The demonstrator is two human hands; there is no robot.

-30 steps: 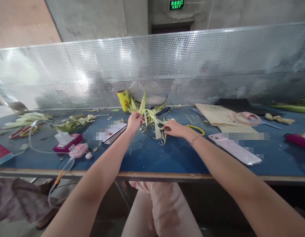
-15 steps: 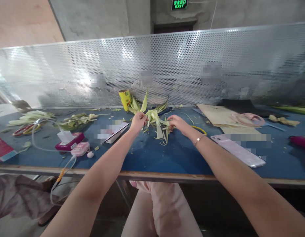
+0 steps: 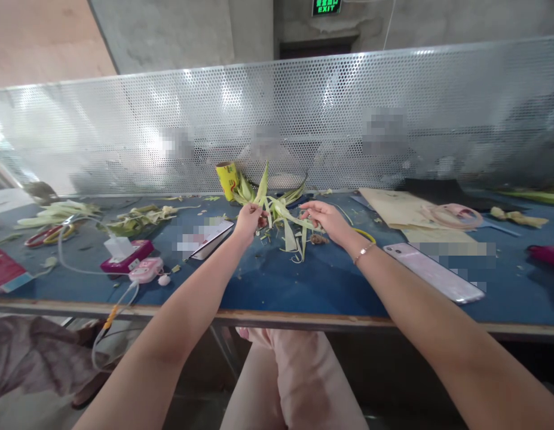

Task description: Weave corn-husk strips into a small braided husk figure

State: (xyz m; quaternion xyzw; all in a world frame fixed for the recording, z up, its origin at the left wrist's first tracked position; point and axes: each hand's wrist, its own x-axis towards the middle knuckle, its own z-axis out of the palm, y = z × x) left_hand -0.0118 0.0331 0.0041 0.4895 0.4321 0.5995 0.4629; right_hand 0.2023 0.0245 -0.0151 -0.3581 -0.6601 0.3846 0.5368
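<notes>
My left hand (image 3: 250, 220) is closed in a pinch on a pale green corn husk, above the blue tabletop. A small reddish bit shows under its fingers. My right hand (image 3: 320, 217), with a bracelet at the wrist, is to the right of the husk bundle. Its upper fingers reach out loosely, and a husk strip (image 3: 299, 220) runs to its thumb side; the exact grip is partly hidden. Between the hands, corn husks (image 3: 289, 239) fan out and hang in narrow strips. A brown clump (image 3: 319, 239) lies below my right hand.
Behind the husks stand a yellow tube (image 3: 227, 181) and a perforated metal screen (image 3: 169, 113). Phones (image 3: 433, 272) lie on both sides. A purple tissue box (image 3: 126, 257), a pink case (image 3: 146, 270), cables, scissors (image 3: 57, 234), husk scraps (image 3: 140, 221) and brown paper (image 3: 388, 209) are spread about.
My right hand has shifted slightly up, its fingers more spread, and a husk strip now stretches further right. The brown clump beneath it shows more. My left hand stays nearly in place.
</notes>
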